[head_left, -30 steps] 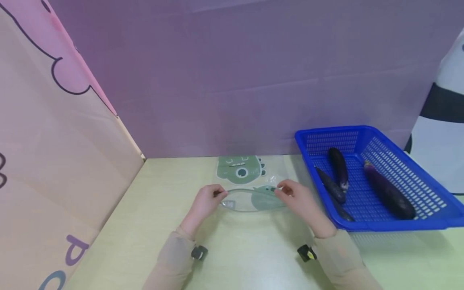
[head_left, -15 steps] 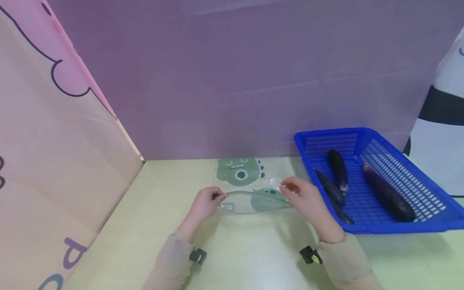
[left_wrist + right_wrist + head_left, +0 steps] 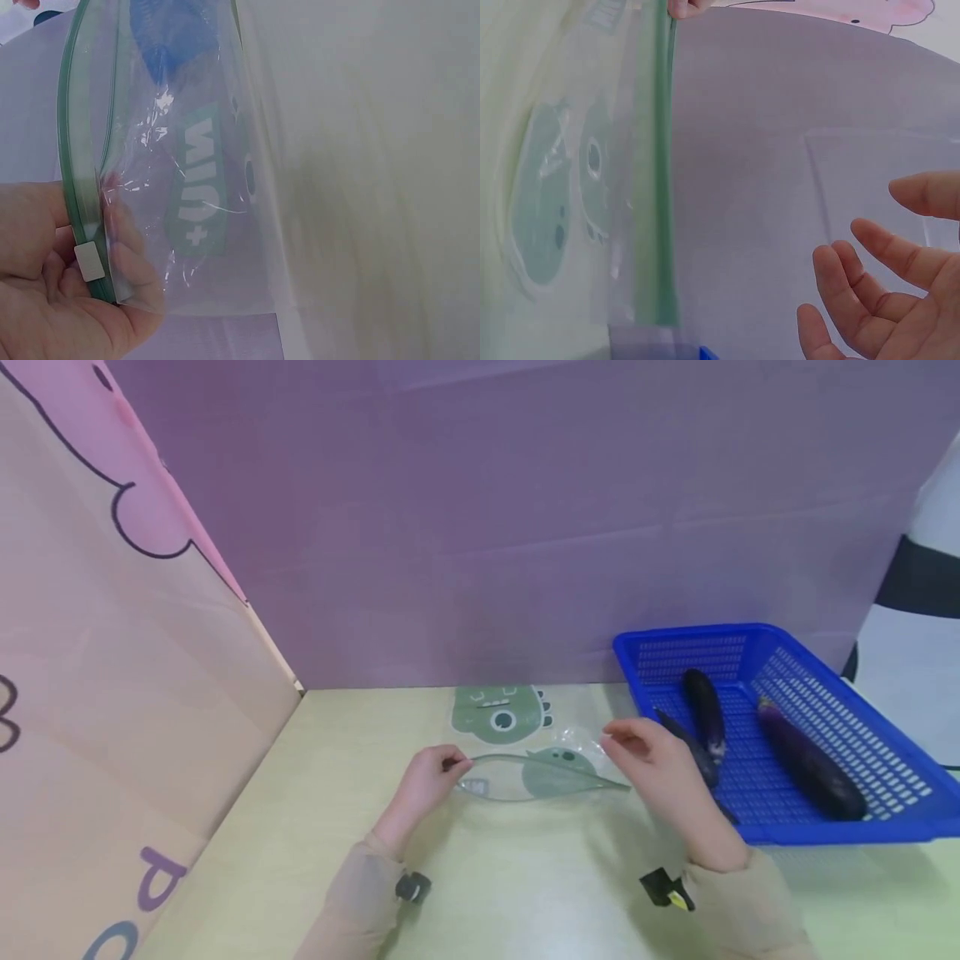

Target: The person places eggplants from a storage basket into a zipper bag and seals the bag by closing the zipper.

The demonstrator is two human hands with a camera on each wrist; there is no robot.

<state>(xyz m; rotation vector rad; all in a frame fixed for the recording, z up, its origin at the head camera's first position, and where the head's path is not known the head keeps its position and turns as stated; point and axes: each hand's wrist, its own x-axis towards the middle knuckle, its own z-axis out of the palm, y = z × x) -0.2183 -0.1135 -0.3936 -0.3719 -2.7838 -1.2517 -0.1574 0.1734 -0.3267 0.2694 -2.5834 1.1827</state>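
Note:
A clear slider zip bag (image 3: 495, 777) with a green zip edge and green cartoon prints spans the middle of the table, its mouth parted. My left hand (image 3: 427, 781) pinches the left end of that edge; in the left wrist view its fingers (image 3: 131, 262) lie behind the film, beside a white slider (image 3: 89, 261). My right hand (image 3: 660, 768) is off the bag, between its right end and the blue basket. In the right wrist view the right hand (image 3: 889, 285) has loosely bent, spread fingers and holds nothing, apart from the green zip edge (image 3: 660, 172).
At the right stands a blue plastic basket (image 3: 847, 689). In it lie several dark eggplants, among them a thick purple eggplant (image 3: 810, 760) and a slimmer eggplant (image 3: 703, 706). A purple backdrop (image 3: 487, 527) closes off the table's (image 3: 337, 735) back edge.
My right hand has let go of the bag's right end and moved right, towards the basket. My left hand keeps its pinch on the left end, nearly still.

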